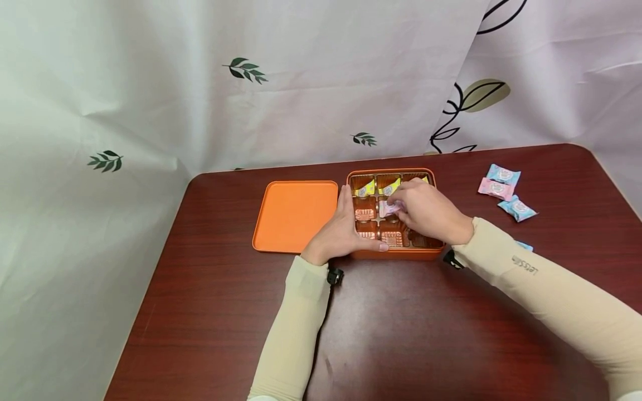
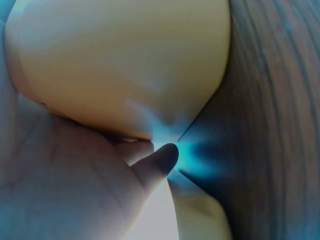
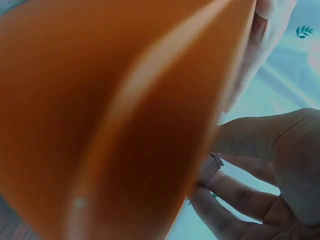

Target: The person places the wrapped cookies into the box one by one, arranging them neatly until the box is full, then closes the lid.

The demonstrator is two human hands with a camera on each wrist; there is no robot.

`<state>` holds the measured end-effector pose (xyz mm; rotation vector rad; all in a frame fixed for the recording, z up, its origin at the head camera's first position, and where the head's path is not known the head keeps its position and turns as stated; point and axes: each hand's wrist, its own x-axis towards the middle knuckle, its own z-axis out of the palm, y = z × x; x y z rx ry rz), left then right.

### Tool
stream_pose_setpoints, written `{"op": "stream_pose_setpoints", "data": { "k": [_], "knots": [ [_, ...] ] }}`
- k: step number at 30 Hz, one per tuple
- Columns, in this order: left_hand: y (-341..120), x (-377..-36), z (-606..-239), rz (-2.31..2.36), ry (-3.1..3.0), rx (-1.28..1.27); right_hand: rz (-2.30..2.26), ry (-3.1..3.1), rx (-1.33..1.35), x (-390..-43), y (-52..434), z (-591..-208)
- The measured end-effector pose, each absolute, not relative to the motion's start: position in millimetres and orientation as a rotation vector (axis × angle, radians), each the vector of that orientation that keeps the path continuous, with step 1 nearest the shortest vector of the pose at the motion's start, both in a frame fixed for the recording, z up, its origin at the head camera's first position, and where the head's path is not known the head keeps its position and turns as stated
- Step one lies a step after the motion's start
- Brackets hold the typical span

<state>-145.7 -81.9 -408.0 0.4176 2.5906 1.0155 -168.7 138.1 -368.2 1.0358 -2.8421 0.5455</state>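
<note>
An orange box (image 1: 396, 254) with a compartment tray inside stands toward the back of the table. Yellow wrapped candies (image 1: 365, 189) lie in its back row. My right hand (image 1: 426, 209) pinches a pale pink wrapped candy (image 1: 388, 209) over the middle compartment. In the right wrist view the ridged end of the candy wrapper (image 3: 214, 164) shows at the fingertips, partly hidden by the box wall. My left hand (image 1: 338, 231) rests against the box's front left corner, fingers straight along the left side and thumb along the front rim. The right hand covers part of the back right compartments.
An orange lid (image 1: 296, 214) lies flat left of the box. To the right are a pink wrapped candy (image 1: 496, 189) and blue ones (image 1: 518, 208); another blue candy (image 1: 524, 245) is partly hidden by the right sleeve. A patterned curtain (image 1: 311, 111) hangs behind the dark red table (image 1: 200, 312).
</note>
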Motion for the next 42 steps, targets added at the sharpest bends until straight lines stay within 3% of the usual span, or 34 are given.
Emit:
{"op": "stream_pose_setpoints", "data": {
  "k": [42],
  "knots": [
    [-81.3,-145.5,-409.2,1.054,2.579,0.413,0.556,-2.786,1.146,-166.7,123.0,-379.3]
  ]
}}
